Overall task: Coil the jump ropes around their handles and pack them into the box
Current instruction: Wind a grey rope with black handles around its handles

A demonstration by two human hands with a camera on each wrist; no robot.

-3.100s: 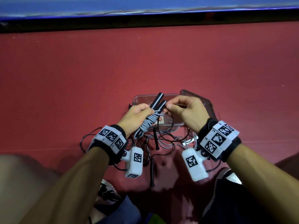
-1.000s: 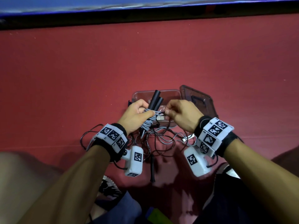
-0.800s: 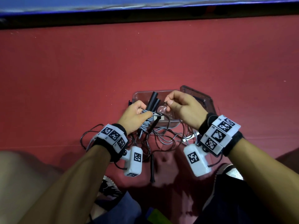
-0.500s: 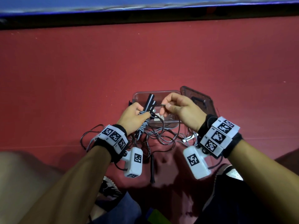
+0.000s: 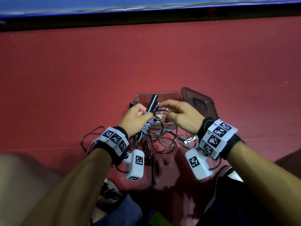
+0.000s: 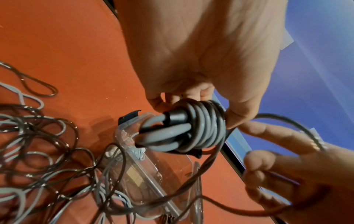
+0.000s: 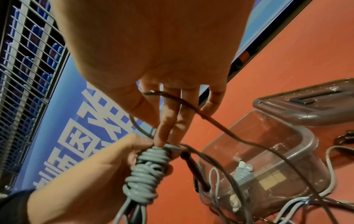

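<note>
My left hand [image 5: 138, 118] grips a pair of black handles [image 5: 152, 103] over the clear box [image 5: 162, 92]. A grey rope coil [image 6: 199, 128] is wound tightly round them. My right hand [image 5: 180, 115] is just to the right of the handles, fingertips at the top of the coil [image 7: 149, 171]. A thin dark rope [image 7: 220, 128] loops over its fingers, which curl round it in the left wrist view [image 6: 277, 174]. The rest of the dark rope [image 6: 206, 160] hangs down to a tangle of loose grey and dark ropes [image 5: 162, 142] on the red floor.
The box's dark lid [image 5: 200, 98] leans against its right side. Another black handle [image 5: 153, 170] lies on the floor between my wrists. My knees and shoes are at the bottom edge. A blue wall runs along the far side.
My right hand has let go of its pinch at the handle tops and swung the dark rope loop round them. The left hand has kept its hold, with the handles tilted a little more upright.
</note>
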